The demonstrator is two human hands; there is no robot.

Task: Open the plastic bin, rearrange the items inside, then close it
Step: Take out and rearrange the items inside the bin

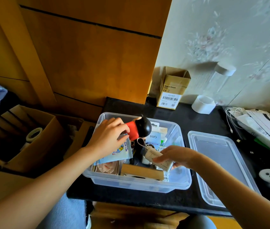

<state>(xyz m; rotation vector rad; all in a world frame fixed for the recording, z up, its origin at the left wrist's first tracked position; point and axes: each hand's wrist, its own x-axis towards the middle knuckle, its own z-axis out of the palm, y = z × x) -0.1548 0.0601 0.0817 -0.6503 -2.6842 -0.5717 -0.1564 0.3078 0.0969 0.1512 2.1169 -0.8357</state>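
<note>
Left grip (110,135) grasping doll (138,129) above open bin (140,184); right grip (178,157) clutching beige pack (157,160); lid (220,162) beside.

Clear plastic, gloss and matt paper

My bin (177,184) and its lid (220,156) are clear smooth plastic; the figure (139,129) I grip looks glossy; the cardboard box (172,90) is matt.

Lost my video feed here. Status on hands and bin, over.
Left hand grips red-and-black figure; right hand holds beige device. Bin open, lid beside it on the right. Nothing blocking.
</note>
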